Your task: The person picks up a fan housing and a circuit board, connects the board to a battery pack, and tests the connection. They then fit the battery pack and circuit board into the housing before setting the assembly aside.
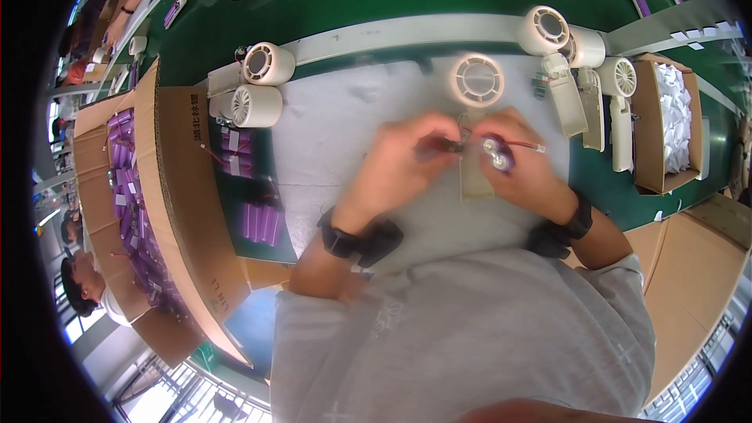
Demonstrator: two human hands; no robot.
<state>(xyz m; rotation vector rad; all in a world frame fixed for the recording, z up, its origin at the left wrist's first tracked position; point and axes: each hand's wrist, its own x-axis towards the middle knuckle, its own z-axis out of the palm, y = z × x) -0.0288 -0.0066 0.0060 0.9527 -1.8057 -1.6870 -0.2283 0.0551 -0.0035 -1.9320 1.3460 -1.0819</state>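
Observation:
My right hand [526,168] is closed around a purple battery pack [501,163] with silver cell ends facing up. A red wire with a white plug sticks out past its fingers. My left hand [407,158] is pinched close beside it, its fingertips on a small dark part [454,146] too blurred to name. Under both hands lies an open cream handle shell [475,180]. Just beyond them is its round head with a slotted ring [477,80]; the join between the two is hidden by my fingers.
On the left stand more cream heads [257,106], loose purple battery packs [261,223] and a carton [184,188] full of packs. Several cream housings [620,113] and a box of white pieces [642,129] sit at the right. A metal rail [392,35] runs behind the grey mat [337,133].

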